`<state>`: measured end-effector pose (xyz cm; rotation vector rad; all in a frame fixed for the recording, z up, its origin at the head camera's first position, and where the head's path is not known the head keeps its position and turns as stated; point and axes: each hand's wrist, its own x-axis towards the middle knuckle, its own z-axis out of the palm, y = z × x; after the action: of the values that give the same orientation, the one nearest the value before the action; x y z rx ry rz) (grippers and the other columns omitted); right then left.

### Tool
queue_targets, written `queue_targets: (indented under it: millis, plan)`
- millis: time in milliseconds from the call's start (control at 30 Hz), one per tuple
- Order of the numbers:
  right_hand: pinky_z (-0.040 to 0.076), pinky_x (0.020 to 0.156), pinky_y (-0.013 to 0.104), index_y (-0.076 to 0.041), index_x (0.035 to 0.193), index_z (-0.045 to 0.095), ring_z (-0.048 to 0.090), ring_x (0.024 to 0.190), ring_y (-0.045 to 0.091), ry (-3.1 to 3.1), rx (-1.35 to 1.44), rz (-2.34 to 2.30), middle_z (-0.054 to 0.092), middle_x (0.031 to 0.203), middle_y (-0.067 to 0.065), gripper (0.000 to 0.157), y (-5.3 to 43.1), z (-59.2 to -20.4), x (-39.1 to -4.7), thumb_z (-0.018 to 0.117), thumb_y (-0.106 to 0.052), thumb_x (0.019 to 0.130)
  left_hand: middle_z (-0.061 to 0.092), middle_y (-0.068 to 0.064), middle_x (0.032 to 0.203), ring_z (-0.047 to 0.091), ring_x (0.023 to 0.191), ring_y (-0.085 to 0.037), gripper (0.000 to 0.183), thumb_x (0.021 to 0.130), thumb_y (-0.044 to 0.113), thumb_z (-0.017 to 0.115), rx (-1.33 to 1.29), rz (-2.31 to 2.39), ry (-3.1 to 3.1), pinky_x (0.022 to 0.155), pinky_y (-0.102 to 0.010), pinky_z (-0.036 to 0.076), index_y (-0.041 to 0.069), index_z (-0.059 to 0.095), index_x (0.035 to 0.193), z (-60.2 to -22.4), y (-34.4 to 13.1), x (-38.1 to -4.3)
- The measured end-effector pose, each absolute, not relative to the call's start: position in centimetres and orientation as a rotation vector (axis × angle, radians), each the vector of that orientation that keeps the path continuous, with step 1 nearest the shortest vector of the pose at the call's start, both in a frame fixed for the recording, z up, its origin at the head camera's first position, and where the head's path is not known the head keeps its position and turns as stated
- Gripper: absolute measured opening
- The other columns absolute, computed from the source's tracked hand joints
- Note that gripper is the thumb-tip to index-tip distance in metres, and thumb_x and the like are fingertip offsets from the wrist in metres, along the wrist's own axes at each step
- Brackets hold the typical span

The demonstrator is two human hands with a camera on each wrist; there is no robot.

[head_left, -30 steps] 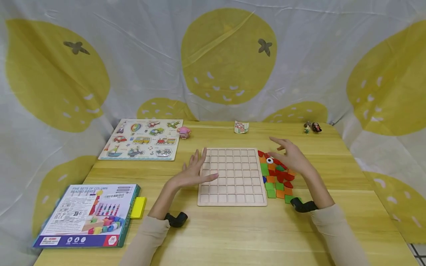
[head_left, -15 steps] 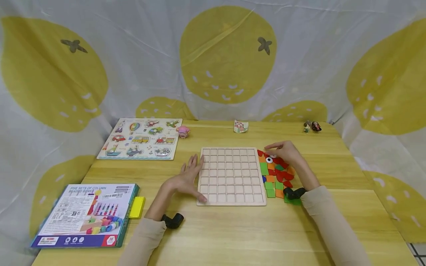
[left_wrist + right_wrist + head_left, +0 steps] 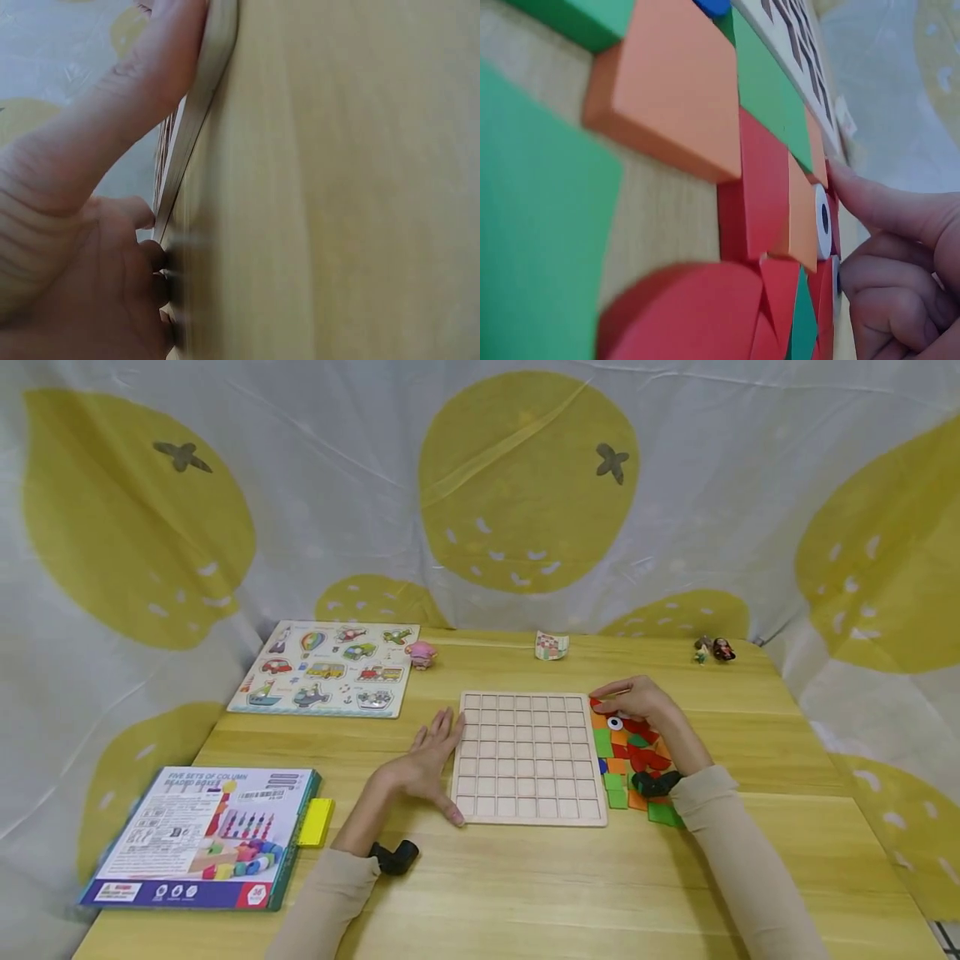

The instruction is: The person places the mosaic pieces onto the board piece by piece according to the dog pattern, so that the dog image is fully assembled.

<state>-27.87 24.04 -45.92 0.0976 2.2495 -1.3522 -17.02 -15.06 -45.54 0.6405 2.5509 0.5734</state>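
My left hand (image 3: 426, 768) spreads along the left side of a square wooden grid board (image 3: 531, 758), its thumb by the near corner and fingers by the far part. The left wrist view shows the thumb (image 3: 127, 112) against the board's edge (image 3: 196, 112). At the board's far right corner, my right hand (image 3: 643, 703) pinches a red piece (image 3: 596, 702) between thumb and forefinger; its other fingers curl in the right wrist view. Beside the board lie flat green (image 3: 769, 86), orange (image 3: 679, 86) and red blocks (image 3: 761, 187), with a white round eye piece (image 3: 823, 220).
A picture puzzle board (image 3: 322, 670) and pink figurine (image 3: 422, 654) stand at the back left. A bead-set box (image 3: 198, 839) lies front left beside a yellow block (image 3: 317, 822). A small pattern card (image 3: 552, 646) and small figurines (image 3: 723, 650) sit at the back.
My right hand has come down and toward the board, closing thumb and forefinger at the red piece. My left hand has drawn back from over the grid to the board's left edge.
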Motion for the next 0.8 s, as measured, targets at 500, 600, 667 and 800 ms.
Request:
queue_targets:
  millis: [500,600,667,800]
  plan:
    - [0.039,0.048,0.022,-0.002,0.121,0.062,0.053,0.05,0.005,2.273,0.354,-1.507,0.065,0.068,-0.013,0.045,24.8,-45.9,-28.8,0.073,-0.028,0.086,-0.023,-0.02,0.158,-0.021,0.148,-0.034,0.155,0.047,0.056,0.089,0.648,0.52,2.551,0.122,-0.052,-0.006,0.007,-0.013,0.154,-45.5,-14.9,-17.3]
    - [0.028,0.044,0.024,-0.005,0.122,0.062,0.031,0.041,0.009,2.285,0.302,-1.445,0.065,0.068,-0.015,0.045,25.5,-46.0,-29.0,0.073,-0.03,0.086,-0.022,-0.021,0.158,-0.02,0.148,-0.035,0.155,0.047,0.057,0.089,0.663,0.523,2.551,0.122,-0.053,-0.005,0.006,-0.012,0.153,-45.5,-14.8,-17.3]
    - [0.026,0.042,0.024,-0.006,0.126,0.061,0.025,0.038,0.009,2.266,0.225,-1.41,0.068,0.068,-0.013,0.046,26.0,-45.9,-29.2,0.073,-0.027,0.086,-0.022,-0.021,0.158,-0.02,0.148,-0.035,0.155,0.047,0.057,0.089,0.66,0.517,2.552,0.122,-0.053,-0.005,0.006,-0.012,0.153,-45.5,-14.7,-17.2]
    - [0.028,0.043,0.025,-0.008,0.126,0.062,0.025,0.038,0.009,2.271,0.135,-1.34,0.06,0.057,-0.011,0.046,26.3,-45.8,-29.3,0.075,-0.021,0.084,-0.023,-0.02,0.158,-0.02,0.149,-0.034,0.156,0.047,0.058,0.089,0.638,0.499,2.558,0.122,-0.053,-0.005,0.007,-0.012,0.154,-45.5,-14.8,-17.1]
